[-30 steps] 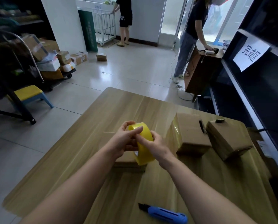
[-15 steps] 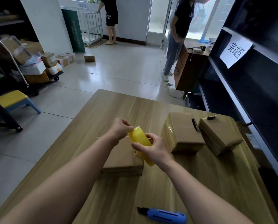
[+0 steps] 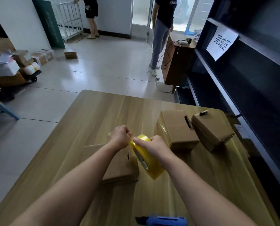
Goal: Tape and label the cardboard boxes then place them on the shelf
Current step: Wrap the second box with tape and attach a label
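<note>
Noted blue plastic utility knife (image 3: 162, 220) at 6 o'clock, on the near edge of the wooden table (image 3: 95, 115), clear of the work. Found yellow roll of packing tape (image 3: 150, 167) mid-table, gripped by right hand (image 3: 154, 147); left hand (image 3: 119, 138) closed, pinching the free end at the roll's 11 o'clock. Judged roll light and stiff, film thin, sticky, liable to fold; best held by rim and end. Found flat brown cardboard box (image 3: 121, 167) directly beneath. Logged two taller brown cardboard boxes (image 3: 176, 128) at 2 o'clock, side by side, before black shelf (image 3: 250, 95) at 3 o'clock.
</note>
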`<state>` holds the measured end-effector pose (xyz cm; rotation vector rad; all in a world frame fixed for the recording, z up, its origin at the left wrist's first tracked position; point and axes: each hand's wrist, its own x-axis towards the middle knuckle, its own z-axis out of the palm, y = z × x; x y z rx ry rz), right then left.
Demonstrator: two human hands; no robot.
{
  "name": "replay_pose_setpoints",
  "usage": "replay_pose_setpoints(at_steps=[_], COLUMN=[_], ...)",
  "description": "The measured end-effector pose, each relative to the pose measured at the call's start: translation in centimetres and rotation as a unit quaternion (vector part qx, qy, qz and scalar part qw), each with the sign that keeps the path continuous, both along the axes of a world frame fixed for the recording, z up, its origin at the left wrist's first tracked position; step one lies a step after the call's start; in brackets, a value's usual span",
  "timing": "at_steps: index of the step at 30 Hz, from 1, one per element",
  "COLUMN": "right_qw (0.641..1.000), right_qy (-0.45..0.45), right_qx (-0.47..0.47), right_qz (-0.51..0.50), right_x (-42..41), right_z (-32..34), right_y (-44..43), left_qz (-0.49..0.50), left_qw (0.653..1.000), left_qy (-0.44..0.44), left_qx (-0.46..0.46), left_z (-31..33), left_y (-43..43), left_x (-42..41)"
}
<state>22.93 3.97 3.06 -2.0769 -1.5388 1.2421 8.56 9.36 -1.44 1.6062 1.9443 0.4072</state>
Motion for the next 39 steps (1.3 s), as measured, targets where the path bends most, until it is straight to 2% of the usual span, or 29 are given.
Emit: replay_pose_setpoints(at_steps=[6,10,13,15,19,24,27,30,32,34,37,39], right_qw=[0.998,0.997,0.995,0.991,0.985,0.983,0.979,0.973,0.968,0.964,0.96,0.958], right_qy=[0.003,-0.016,-0.022,-0.043,-0.048,-0.055,-0.065,-0.086,-0.102,-0.112,-0.121,-0.127], right_qx=[-0.053,-0.044,-0.019,0.005,0.02,0.029,0.036,0.044,0.052,0.058,0.062,0.066], right_qz=[0.019,0.062,0.1,0.127,0.162,0.171,0.19,0.211,0.224,0.234,0.245,0.247], right_x=[0.2,0.4,-0.1,-0.8,-1.9,-3.0,-3.0,-2.6,-2.5,-2.3,-2.1,-1.9], right_z=[-0.3,-0.3,-0.1,-0.1,-0.3,0.0,0.2,0.5,0.5,0.7,1.0,1.2], right_y=[0.3,0.3,0.7,1.0,1.6,1.6,1.4,1.2,1.0,0.8,0.3,0.0], left_qz=[-0.073,-0.095,-0.056,-0.008,0.065,0.091,0.11,0.121,0.109,0.071,-0.045,-0.134], left_qw=[0.993,0.989,0.989,0.988,0.983,0.969,0.97,0.982,0.99,0.996,0.992,0.976], left_qy=[0.032,0.043,0.037,-0.012,-0.139,-0.211,-0.203,-0.135,-0.061,-0.037,-0.119,-0.162], left_qx=[-0.087,-0.107,-0.133,-0.153,-0.103,-0.088,-0.071,-0.058,-0.059,-0.047,-0.027,-0.059], left_z=[-1.7,-1.7,-1.9,-2.6,-3.1,-1.9,-2.0,-2.6,-2.9,-3.0,-3.4,-3.5], left_y=[0.6,0.6,0.1,-0.5,-1.3,-2.8,-4.2,-5.1,-5.9,-6.9,-8.3,-8.9], left_x=[-0.5,-0.9,-1.5,-1.8,-3.2,-4.5,-4.6,-4.4,-4.2,-4.3,-5.1,-6.0])
